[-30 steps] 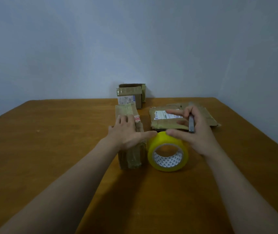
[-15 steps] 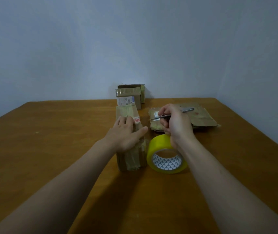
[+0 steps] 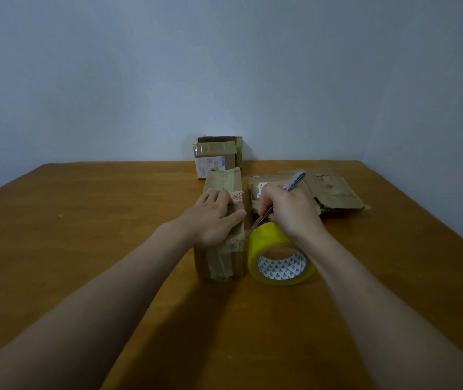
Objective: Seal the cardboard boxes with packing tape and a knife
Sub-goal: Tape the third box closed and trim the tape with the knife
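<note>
Not much to report on my feed, body-wise: left hand (image 3: 210,220) and right hand (image 3: 289,212) are both bare, and the left forearm (image 3: 98,305) and right forearm (image 3: 379,305) are bare skin right down to where the frame cuts them off. Nail detail's too small to make out.

Yellow tape roll (image 3: 266,240) on edge beside taped box (image 3: 221,263), knife (image 3: 295,180) above.

1. Dim, even light; bluish cast on wall (image 3: 224,66).
2. Soft, broad shadows on table (image 3: 84,220), lower centre of frame.
3. Wide-angle distortion: table edges bow toward frame corners.
4. Centre sharp; bottom edge slightly soft.
</note>
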